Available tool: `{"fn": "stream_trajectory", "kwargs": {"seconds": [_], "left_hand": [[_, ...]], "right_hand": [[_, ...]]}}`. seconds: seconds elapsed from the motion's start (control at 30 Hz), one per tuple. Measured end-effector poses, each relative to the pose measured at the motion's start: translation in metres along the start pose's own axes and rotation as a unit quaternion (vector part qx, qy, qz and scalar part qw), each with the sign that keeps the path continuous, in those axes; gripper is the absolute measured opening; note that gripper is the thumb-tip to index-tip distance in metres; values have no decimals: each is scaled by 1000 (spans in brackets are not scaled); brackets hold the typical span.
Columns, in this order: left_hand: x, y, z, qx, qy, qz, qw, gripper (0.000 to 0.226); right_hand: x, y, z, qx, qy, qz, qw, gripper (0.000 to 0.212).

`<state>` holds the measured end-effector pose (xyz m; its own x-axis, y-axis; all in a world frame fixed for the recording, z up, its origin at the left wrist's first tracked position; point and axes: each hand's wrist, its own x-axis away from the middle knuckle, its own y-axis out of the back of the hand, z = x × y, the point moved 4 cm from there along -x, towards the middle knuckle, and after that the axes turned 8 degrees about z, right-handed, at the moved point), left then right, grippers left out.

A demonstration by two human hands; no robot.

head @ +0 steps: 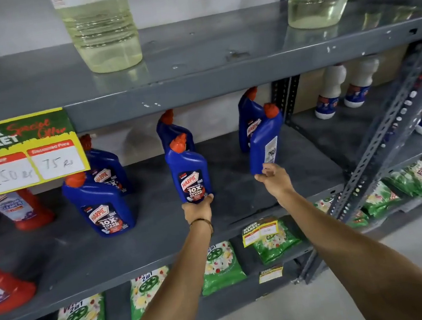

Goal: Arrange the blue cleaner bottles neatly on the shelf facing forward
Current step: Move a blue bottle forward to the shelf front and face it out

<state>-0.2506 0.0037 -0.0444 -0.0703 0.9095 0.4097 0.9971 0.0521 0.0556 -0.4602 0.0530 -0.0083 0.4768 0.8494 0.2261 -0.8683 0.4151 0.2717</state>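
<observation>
1. Gripping the base of the middle blue bottle (189,175), the left hand (197,209) holds it upright on the grey shelf (238,205), label forward
2. The right hand (275,179) pinches the bottom of the right blue bottle (265,142), whose back label faces out
3. Two more blue bottles (99,205) stand left, near red bottles (21,208) and a price sign (24,152)

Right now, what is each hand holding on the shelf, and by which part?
The left hand grips a forward-facing blue bottle by its base. The right hand pinches the bottom edge of a turned-away blue bottle.
</observation>
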Motion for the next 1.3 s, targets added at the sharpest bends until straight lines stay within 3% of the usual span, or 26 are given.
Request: {"fn": "stream_trajectory", "kwargs": {"seconds": [0.1,0.23,0.37,0.5,0.67,0.9,1.1,1.3], "left_hand": [[2,-26,-1,30,11,-18,999,67],[6,-61,-8,83,41,-77,993,76],[0,-114,-17,70,78,-51,993,73],[-17,-159,-33,24,1,43,999,59],[-9,-175,-51,-154,-118,96,976,52],[-6,-174,-61,-208,-171,98,958,51],[2,-170,-70,-176,-231,118,950,40],[20,-180,-74,-198,-268,43,942,39]], "right_hand": [[-14,23,0,6,0,-30,1000,42],[-41,49,0,-2,-11,-28,1000,54],[-71,70,8,-10,-5,21,1000,65],[-93,80,16,-8,19,103,995,71],[-102,80,27,19,76,190,979,44],[-102,82,30,6,96,206,974,40],[-97,93,47,-15,124,216,968,42],[-88,91,63,-26,131,280,951,62]]}}
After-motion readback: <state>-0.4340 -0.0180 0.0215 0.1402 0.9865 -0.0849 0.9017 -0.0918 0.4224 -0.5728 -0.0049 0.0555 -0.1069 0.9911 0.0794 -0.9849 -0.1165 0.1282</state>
